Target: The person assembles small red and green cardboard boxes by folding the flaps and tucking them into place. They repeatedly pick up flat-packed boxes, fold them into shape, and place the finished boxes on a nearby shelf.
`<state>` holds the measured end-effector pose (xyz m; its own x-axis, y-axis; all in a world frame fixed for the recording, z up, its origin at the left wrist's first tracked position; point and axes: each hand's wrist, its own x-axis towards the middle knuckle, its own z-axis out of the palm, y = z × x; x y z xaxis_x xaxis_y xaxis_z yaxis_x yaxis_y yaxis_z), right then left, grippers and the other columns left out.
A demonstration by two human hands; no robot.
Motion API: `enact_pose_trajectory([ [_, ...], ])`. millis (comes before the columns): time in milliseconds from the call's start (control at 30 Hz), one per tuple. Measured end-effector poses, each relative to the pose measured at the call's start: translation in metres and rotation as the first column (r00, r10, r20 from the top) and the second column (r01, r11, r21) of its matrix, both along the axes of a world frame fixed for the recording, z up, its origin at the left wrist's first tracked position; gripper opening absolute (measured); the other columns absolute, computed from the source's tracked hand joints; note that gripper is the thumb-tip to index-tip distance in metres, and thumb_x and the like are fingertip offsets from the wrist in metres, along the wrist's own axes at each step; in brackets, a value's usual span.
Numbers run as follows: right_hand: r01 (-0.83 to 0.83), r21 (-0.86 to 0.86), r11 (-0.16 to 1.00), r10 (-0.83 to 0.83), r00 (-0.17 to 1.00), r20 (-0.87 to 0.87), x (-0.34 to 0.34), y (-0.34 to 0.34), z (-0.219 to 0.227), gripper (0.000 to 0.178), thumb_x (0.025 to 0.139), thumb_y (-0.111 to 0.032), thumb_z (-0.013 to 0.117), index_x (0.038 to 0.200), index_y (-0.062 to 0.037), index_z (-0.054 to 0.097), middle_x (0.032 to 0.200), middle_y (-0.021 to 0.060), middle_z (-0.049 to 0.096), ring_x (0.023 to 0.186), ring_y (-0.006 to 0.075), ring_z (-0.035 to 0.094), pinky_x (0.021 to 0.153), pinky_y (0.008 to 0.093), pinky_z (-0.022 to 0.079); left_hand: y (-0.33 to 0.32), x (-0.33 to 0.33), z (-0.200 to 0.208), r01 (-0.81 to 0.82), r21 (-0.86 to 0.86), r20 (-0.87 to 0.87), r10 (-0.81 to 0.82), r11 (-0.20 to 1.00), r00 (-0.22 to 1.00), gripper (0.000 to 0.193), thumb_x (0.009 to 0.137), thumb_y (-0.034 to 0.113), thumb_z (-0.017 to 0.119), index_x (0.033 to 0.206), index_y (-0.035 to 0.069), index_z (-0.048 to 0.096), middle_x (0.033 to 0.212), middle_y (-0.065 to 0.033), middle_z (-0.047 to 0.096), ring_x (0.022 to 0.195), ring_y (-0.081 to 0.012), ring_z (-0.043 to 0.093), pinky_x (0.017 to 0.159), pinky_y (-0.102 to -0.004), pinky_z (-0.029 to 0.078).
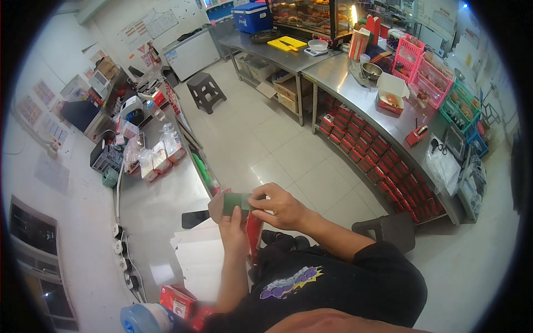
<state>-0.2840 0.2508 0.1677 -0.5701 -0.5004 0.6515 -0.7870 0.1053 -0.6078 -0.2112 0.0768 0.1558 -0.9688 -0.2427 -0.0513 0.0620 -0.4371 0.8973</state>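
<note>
In front of me, above the edge of the left counter, I hold a small flat piece [227,205], green in the middle and brownish at its left end; it looks like card, but its exact kind is unclear. My left hand [234,230] grips it from below, thumb laid across the green face. My right hand [282,207] pinches its right end between thumb and curled fingers. Just beneath my hands hangs or stands something red [254,233], partly hidden. White sheets [201,258] lie on the counter beside my left forearm, with a dark phone-like slab [195,218] beyond them.
The steel counter [147,213] on my left bears bagged boxes [158,158], a red box [177,299] and a blue-capped bottle [141,319]. A dark stool [386,230] stands close at right, another stool [206,90] ahead. The right steel counter [355,83] has red boxes [383,161] stacked underneath.
</note>
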Motion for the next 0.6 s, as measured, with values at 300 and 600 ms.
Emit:
enact_pose_trajectory([
  [300, -0.208, 0.003, 0.978, 0.208, 0.978, 0.022, -0.007, 0.002, -0.013, 0.018, 0.077, -0.007, 0.080, 0.092, -0.0018, 0.072, 0.113, 0.0096, 0.065, 0.112, 0.0316, 0.061, 0.095, 0.0395, 0.053, -0.005, -0.004, -0.006, -0.014, 0.161, 0.047, 0.007, 0.987, 0.999, 0.041, 0.108, 0.015, 0.050, 0.147, 0.003, 0.044, 0.136, -0.0141, 0.060, 0.121, -0.0244, 0.062, 0.098, -0.0393, 0.054],
  [600, 0.193, -0.106, 0.975, -0.202, 0.976, -0.082, 0.007, -0.016, -0.018, 0.024, 0.074, -0.006, 0.085, 0.096, -0.0044, 0.076, 0.121, 0.0155, 0.066, 0.110, 0.0326, 0.064, 0.093, 0.0394, 0.054, 0.011, -0.006, -0.001, -0.028, 0.257, -0.025, 0.036, 0.966, 0.999, 0.039, 0.108, 0.013, 0.049, 0.145, 0.001, 0.046, 0.133, -0.0134, 0.061, 0.119, -0.0235, 0.062, 0.101, -0.0385, 0.052],
])
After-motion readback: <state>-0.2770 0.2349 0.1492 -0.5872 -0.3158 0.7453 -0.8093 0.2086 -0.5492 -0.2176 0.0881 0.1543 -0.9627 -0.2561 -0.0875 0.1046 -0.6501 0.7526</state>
